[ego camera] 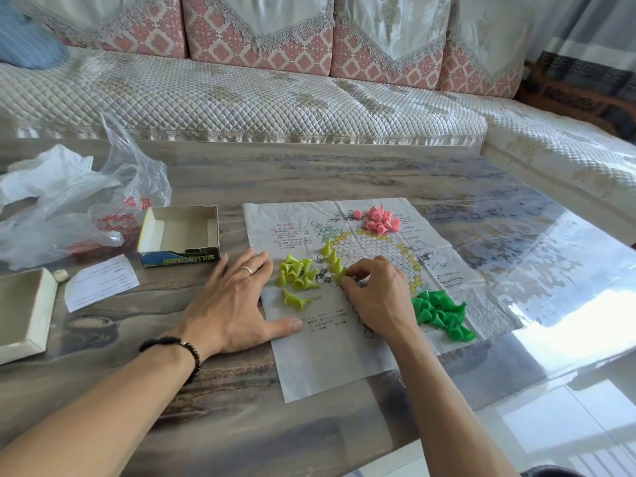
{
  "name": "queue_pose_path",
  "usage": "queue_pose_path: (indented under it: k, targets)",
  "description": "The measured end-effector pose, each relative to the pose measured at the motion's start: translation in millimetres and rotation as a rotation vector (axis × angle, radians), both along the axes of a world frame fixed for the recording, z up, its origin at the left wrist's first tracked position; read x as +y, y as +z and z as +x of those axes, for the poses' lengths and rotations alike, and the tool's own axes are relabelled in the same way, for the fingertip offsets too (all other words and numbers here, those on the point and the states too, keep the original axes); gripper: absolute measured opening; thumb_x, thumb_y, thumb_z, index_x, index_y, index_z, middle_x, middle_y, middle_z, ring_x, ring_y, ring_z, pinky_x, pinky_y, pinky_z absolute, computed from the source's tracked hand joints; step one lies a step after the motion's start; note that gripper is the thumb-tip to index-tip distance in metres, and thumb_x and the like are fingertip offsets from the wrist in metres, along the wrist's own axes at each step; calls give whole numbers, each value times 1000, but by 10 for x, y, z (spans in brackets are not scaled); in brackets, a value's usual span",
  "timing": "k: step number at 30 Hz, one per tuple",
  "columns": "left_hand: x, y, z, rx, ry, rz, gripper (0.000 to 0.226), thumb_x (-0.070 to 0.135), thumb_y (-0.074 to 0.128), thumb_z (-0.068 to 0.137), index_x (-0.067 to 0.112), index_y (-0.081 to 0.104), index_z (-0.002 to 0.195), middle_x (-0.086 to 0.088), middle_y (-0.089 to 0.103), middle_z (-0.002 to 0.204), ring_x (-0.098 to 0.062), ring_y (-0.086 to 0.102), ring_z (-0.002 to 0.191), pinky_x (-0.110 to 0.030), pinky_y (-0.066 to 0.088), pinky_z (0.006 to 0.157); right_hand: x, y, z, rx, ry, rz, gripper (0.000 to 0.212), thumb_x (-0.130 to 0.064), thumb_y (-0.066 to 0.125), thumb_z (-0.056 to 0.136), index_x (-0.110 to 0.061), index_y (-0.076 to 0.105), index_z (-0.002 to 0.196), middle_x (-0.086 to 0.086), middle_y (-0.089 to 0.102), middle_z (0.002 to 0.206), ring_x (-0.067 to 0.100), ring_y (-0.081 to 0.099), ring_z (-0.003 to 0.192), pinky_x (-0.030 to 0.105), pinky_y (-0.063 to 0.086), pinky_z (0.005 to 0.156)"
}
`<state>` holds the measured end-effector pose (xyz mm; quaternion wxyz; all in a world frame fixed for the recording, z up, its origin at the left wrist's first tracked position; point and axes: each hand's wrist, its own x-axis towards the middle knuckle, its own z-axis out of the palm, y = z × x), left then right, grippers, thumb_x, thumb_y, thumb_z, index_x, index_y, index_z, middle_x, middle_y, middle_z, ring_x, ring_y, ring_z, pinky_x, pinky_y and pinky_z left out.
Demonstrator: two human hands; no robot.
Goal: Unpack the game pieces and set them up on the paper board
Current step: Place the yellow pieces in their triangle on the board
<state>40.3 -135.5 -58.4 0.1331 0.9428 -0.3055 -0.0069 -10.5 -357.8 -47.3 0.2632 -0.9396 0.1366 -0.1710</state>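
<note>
Centre of the frame: my right hand [375, 290] is curled over the paper board [344, 304], thumb and forefinger pinching one yellow-green pawn [340, 275] at the lower end of a short row. Three yellow-green pawns [331, 256] stand upright in that row on the printed hexagon grid, rising toward the upper left, so I judge this to be the filling of one corner of the star.

Left of centre: my left hand [237, 297] lies flat, fingers spread and straight, holding nothing. Its thumb and fingertips press the left margin of the board, presumably to keep the thin, creased sheet from sliding while I place pieces.

Between the two hands: the loose yellow-green pile [296, 275] lies tipped over, just beside its corner. The pink pile [382, 218] sits at the board's upper edge and the green pile [442, 313] at its lower right, both unsorted, each apparently near the corner it will fill.

Left of the board: the opened box tray [179, 235], its lid [24, 311] at the far left edge, a paper slip [101, 282] and a crumpled plastic bag [72, 201] rest on the table [344, 173], set aside.
</note>
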Motion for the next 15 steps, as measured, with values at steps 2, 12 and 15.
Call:
queue_pose_path:
  k: [2, 12, 15]
  targets:
    - [1, 0, -10, 8, -5, 7, 126, 97, 27, 57, 14, 16, 151, 1, 6, 161, -9, -3, 146, -42, -1, 120, 15, 3, -29, -54, -32, 24, 16, -25, 68, 81, -15, 71, 93, -2, 61, 94, 15, 59, 82, 25, 43, 68]
    - [38, 113, -15, 142, -75, 85, 134, 99, 26, 54, 14, -6, 152, 2, -17, 159, -8, -20, 143, -32, -8, 117, 377, 95, -152, -17, 370, 74, 14, -18, 66, 79, -23, 73, 89, -11, 61, 82, -1, 53, 64, 9, 37, 60]
    - [96, 86, -49, 122, -64, 49, 134, 99, 26, 54, 14, -5, 152, 3, -16, 159, -7, -18, 144, -30, -4, 118, 394, 92, -157, 37, 405, 54, 19, -22, 66, 79, -25, 74, 96, -10, 58, 87, 0, 52, 68, 9, 37, 61]
